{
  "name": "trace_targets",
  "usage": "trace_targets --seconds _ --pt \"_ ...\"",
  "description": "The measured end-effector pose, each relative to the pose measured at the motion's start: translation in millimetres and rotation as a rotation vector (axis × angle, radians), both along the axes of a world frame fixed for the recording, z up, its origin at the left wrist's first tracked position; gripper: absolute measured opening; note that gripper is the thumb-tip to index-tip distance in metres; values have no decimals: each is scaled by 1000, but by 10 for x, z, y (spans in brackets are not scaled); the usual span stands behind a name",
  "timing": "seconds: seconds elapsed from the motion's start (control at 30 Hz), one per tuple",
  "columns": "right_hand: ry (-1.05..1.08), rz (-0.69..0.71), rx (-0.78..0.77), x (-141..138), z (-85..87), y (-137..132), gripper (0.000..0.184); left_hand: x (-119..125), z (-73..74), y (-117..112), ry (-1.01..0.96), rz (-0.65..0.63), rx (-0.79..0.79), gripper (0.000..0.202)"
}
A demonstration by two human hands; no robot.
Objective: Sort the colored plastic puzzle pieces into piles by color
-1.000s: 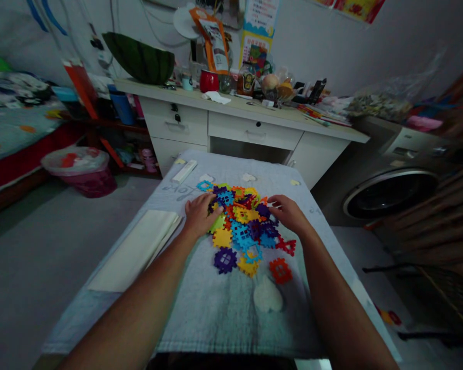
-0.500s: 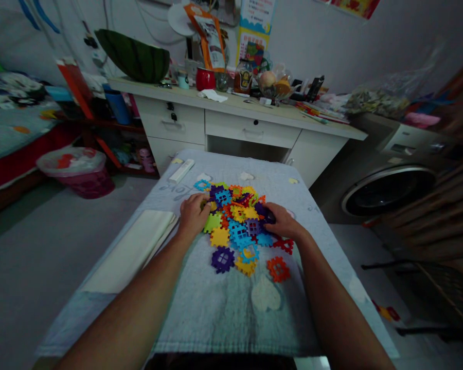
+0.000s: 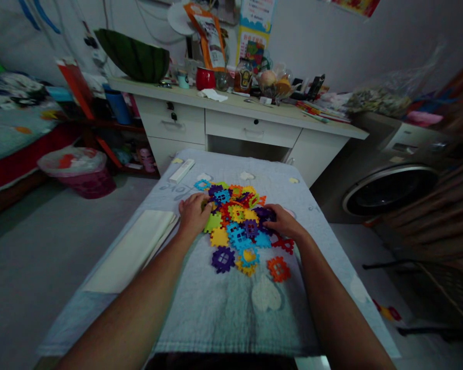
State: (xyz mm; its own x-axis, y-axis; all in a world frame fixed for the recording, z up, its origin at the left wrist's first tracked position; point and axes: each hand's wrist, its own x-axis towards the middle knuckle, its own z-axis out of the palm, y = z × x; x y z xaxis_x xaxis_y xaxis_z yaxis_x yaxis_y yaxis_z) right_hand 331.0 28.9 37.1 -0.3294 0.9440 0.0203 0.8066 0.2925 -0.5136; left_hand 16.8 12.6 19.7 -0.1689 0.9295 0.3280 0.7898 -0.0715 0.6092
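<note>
A loose pile of plastic interlocking building pieces with toothed edges lies on the cloth-covered table, in blue, purple, yellow, orange, red and green. At the pile's left edge, my left hand has its fingers and thumb closed round a shadowed yellowish piece. My right hand is on the opposite side, its thumb and fingers pinching a dark purple piece. Nearer to me lie a purple window piece and an orange window piece, apart from both hands.
A folded cream cloth lies left of my left forearm. Farther back on the table is a white oblong object. Behind stands a white desk with a cut watermelon and jars; a washing machine stands right.
Some pieces at the pile's middle and right have shifted slightly between my hands. Both hands stay in nearly the same places.
</note>
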Motion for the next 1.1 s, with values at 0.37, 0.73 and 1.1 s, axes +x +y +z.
trace_targets --seconds 0.37,0.73,1.1 --pt "55 80 44 -98 -76 -26 75 3 -7 -3 -3 -11 0 21" --pt "118 -23 112 -53 -48 -70 38 11 15 -2 6 -13 -17 22" --pt "372 -262 170 -36 23 74 28 4 1 5 -4 -15 -19 23"
